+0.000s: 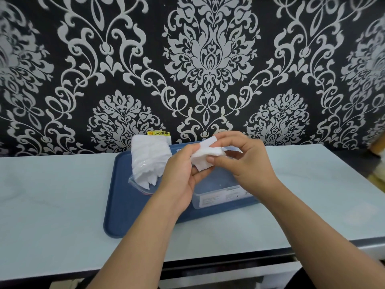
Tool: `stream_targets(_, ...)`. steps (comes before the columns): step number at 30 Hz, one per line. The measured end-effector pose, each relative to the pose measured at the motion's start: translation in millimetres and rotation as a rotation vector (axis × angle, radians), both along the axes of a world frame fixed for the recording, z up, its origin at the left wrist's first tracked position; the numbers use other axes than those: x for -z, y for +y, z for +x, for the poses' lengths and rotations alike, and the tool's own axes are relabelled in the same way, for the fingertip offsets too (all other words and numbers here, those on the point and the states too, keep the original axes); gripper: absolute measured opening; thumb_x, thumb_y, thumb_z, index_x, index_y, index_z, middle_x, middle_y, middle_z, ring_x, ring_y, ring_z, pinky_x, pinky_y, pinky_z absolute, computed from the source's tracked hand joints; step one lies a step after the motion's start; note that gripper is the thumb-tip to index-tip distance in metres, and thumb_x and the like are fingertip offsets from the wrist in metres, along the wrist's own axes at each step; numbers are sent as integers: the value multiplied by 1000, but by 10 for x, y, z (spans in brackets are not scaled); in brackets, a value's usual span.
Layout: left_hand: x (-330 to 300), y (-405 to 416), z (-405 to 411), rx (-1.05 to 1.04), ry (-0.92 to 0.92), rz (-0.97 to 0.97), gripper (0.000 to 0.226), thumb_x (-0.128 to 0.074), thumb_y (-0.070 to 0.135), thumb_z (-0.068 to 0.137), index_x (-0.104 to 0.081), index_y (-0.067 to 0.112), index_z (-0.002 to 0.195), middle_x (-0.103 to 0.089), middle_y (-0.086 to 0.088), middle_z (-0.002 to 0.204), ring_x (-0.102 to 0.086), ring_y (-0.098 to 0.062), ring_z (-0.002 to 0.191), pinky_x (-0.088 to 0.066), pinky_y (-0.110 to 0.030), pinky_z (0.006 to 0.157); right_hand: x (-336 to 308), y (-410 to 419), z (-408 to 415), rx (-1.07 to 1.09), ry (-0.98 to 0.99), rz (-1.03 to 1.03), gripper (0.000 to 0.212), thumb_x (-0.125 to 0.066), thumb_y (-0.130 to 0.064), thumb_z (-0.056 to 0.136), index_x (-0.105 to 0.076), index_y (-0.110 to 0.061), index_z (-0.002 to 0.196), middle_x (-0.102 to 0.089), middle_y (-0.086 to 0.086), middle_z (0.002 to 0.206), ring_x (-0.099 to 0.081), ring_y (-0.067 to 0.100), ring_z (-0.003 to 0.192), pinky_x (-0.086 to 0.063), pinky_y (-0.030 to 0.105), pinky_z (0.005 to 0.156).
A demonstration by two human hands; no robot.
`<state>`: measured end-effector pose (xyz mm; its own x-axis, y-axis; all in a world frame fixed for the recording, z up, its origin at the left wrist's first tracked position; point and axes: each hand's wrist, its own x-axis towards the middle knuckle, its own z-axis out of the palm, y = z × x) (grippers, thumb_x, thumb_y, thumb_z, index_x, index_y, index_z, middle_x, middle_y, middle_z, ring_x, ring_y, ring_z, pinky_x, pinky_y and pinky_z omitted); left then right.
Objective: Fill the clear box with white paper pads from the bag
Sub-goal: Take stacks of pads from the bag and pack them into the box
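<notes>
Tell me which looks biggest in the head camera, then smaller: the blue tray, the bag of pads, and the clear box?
1. blue tray
2. clear box, though hands hide part of it
3. bag of pads, looking close to the box, so their order is unsure

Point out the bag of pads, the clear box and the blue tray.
bag of pads [149,161], head view, middle of the bag.
clear box [220,197], head view, near wall.
blue tray [129,209], head view, bare floor.

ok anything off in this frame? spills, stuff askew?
Nothing spilled or damaged. Only oddity: the bag lies on its side on the blue tray, mouth open, pads fanning toward the opening. Both hands, left hand and right hand, hold a small stack of white pads above the clear box.
</notes>
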<state>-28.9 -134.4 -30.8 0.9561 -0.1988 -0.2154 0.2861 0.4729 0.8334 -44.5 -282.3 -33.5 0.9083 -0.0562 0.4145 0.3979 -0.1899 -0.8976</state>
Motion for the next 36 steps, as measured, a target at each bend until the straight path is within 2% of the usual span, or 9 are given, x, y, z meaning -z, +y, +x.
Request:
stream_targets(3,12,9,20,-45,28,-35,20,-55,19,100,-70,8,107,-77,-12,104,-73,-25,96,-61,-39,85,-16,-16,-13,-8,-13,1,24,-86,-1,71,-79,-16,89,-68,2,114,-67,19,106,-56,32,86)
stream_targets(7,18,52,69,-115,-20,-6,23,-51,19,103,-70,11,114,-77,-9,107,-74,-17,86,-58,-26,62,-52,-34,-60,-72,-27,39,21,-83,4,73,-77,-7,91,-75,11,102,-70,20,99,-55,39,91)
stream_targets(11,74,74,114,-184,-135,204,24,-53,18,103,-76,21,96,-76,-3,108,-71,-16,100,-60,-26,77,-183,-103,-93,-78,-29,46,21,-79,2,76,-71,-3,95,-76,9,92,-71,21,87,-58,31,84)
stream_targets(13,90,85,124,-150,-186,263,26,-52,17,102,-77,21,96,-77,-2,107,-71,-17,104,-59,-26,81,-242,-139,-99,-158,55,200,28,-77,-3,73,-68,-7,98,-76,8,88,-70,19,82,-58,27,78)
stream_targets(17,53,66,73,47,-204,271,29,-51,7,98,-77,15,105,-79,-4,95,-72,-9,81,-55,-18,64,-177,-87,-64,-165,199,225,50,-79,-10,68,-63,-12,115,-77,17,91,-72,25,82,-59,30,78)
stream_targets(21,31,42,57,120,-134,197,29,-46,7,101,-74,11,107,-78,-10,103,-74,-22,97,-61,-35,85,-151,-57,-16,-98,242,221,53,-80,-7,72,-60,-12,121,-78,13,88,-74,20,77,-55,23,70)
stream_targets(25,23,59,58,145,-120,141,27,-47,12,103,-71,5,113,-77,-13,105,-74,-27,101,-62,-39,85,-155,-74,-13,-39,253,188,47,-79,0,78,-61,-13,120,-79,9,85,-72,14,71,-53,18,63)
stream_targets(31,46,33,76,104,-103,126,29,-46,15,104,-67,-1,117,-77,-16,106,-75,-30,97,-63,-38,79,-125,-93,17,29,262,141,49,-83,-3,76,-63,-15,119,-78,3,84,-70,17,72,-54,23,64)
stream_targets(36,72,0,66,157,-168,222,40,-60,41,96,-71,5,110,-77,-13,105,-75,-24,99,-61,-38,84,-88,-136,44,21,269,77,53,-83,0,76,-62,-16,121,-76,3,87,-70,19,74,-58,33,75)
